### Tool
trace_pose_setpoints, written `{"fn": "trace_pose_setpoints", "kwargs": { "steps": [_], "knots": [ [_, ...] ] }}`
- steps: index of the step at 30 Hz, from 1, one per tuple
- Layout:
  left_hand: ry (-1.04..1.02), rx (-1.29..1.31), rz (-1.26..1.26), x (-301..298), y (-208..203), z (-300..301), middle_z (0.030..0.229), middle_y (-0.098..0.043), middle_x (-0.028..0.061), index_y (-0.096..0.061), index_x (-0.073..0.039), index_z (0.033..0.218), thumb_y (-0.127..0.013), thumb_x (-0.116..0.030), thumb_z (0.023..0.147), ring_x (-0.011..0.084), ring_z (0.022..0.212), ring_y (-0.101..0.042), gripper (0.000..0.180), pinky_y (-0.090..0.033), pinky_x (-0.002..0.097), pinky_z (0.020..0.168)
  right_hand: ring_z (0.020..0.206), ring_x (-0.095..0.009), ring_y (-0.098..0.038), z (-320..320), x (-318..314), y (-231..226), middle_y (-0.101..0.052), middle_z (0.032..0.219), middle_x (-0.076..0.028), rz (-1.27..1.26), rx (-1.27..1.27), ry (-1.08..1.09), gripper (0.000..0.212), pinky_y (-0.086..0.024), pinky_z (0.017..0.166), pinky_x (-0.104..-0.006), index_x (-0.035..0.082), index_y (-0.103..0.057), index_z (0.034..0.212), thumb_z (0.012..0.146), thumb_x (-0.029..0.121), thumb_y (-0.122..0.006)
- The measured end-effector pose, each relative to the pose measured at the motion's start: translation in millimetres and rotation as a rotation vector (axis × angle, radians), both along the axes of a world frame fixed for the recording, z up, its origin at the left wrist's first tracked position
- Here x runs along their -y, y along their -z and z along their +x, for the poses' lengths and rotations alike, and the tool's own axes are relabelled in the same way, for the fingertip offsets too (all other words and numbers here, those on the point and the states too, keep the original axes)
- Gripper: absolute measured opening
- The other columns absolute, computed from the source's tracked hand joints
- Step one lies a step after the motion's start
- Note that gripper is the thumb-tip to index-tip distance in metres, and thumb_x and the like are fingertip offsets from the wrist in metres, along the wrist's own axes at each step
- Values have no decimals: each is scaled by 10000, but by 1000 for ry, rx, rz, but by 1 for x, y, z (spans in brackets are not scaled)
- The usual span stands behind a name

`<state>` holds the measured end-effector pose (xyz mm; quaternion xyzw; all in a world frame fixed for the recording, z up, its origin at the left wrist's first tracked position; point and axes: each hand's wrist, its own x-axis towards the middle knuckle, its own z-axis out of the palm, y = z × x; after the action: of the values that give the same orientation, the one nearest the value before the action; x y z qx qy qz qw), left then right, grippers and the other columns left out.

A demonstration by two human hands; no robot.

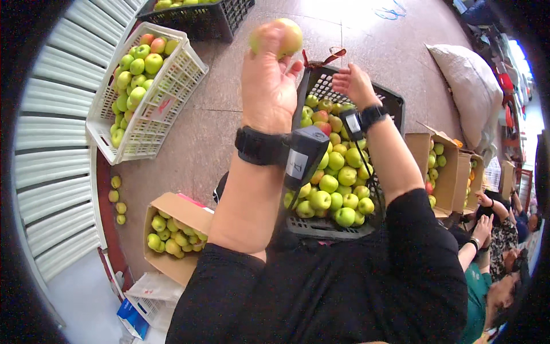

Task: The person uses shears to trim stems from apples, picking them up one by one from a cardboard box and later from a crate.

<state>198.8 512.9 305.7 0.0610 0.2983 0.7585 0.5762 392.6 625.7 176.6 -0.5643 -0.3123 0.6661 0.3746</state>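
Observation:
My left hand point(268, 86) is raised over the floor beyond the black crate, with its fingers round a pale yellow-green apple point(290, 38) that has a pinkish blush. My right hand point(356, 86) hovers over the far right part of the black plastic crate point(392, 103), fingers apart and nothing visible in them. Green and reddish apples point(338, 178) are heaped in this crate right in front of me. A dark red ribbon point(333, 56) is tied at its far rim. Both wrists wear black straps with small devices, and their cables hang over the crate.
To the left stand a white crate point(172, 109) of apples and a cardboard box point(184, 207) of yellow-green fruit. Another black crate point(223, 20) is at the far left. A large pale sack point(467, 86), more boxes point(418, 150) and several people point(478, 286) are on the right.

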Motion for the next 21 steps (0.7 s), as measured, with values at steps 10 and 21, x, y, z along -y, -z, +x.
{"fn": "trace_pose_setpoints", "kwargs": {
  "steps": [10,21],
  "knots": [
    [325,-637,352,11,-4,54,1027,-586,78,-486,-19,1161,-726,25,680,146,902,-591,539,-500,276,787,768,-190,-605,23,96,-109,-583,967,-100,183,-405,-174,416,-526,661,-325,33,-491,1093,925,412,-453],
    [504,-1376,212,22,11,82,1178,-548,128,-448,16,1264,-673,-45,784,202,1066,-550,533,-457,297,895,740,-188,-595,107,104,-79,-611,925,-103,146,-452,-24,325,-515,628,-295,52,-556,1065,877,315,-589]
  ]
}}
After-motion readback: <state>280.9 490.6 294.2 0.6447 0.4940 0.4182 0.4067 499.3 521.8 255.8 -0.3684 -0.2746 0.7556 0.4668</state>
